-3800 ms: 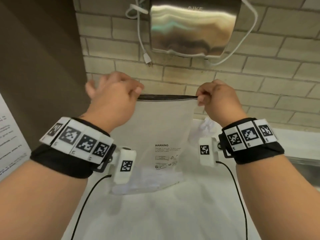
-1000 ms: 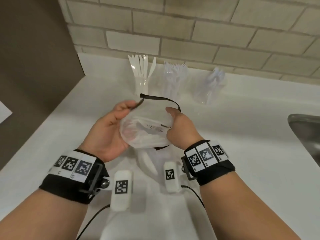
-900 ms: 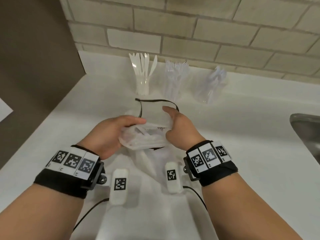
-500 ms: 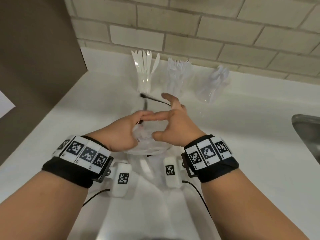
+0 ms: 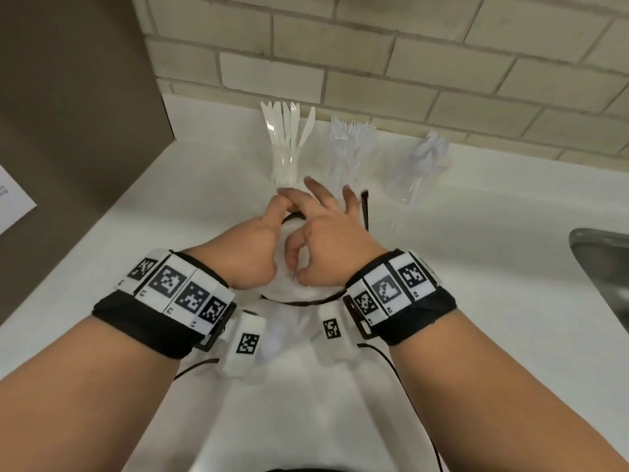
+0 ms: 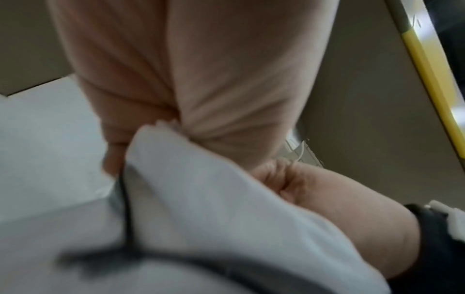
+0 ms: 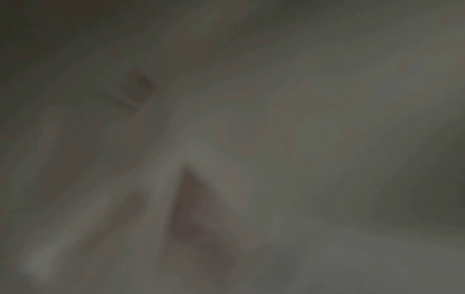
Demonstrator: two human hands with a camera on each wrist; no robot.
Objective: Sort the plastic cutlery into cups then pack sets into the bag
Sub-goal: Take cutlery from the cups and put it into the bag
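Observation:
The white translucent bag with a black zip rim lies bunched on the white counter between my hands, cutlery faintly showing through it. My left hand grips its gathered top, fingers curled; in the left wrist view the bag runs out of the closed palm. My right hand pinches the bag with thumb and forefinger, its other fingers spread. A loose end of the black rim sticks up right of that hand. The right wrist view is dark and blurred.
Three clear cups stand at the brick wall: knives, forks, spoons. A steel sink cuts into the counter at right. A brown panel closes the left side.
The bag came down from in front of the wall to the counter. In the last half second my hands drew closer over its top, and the black rim swung to the right of my right hand.

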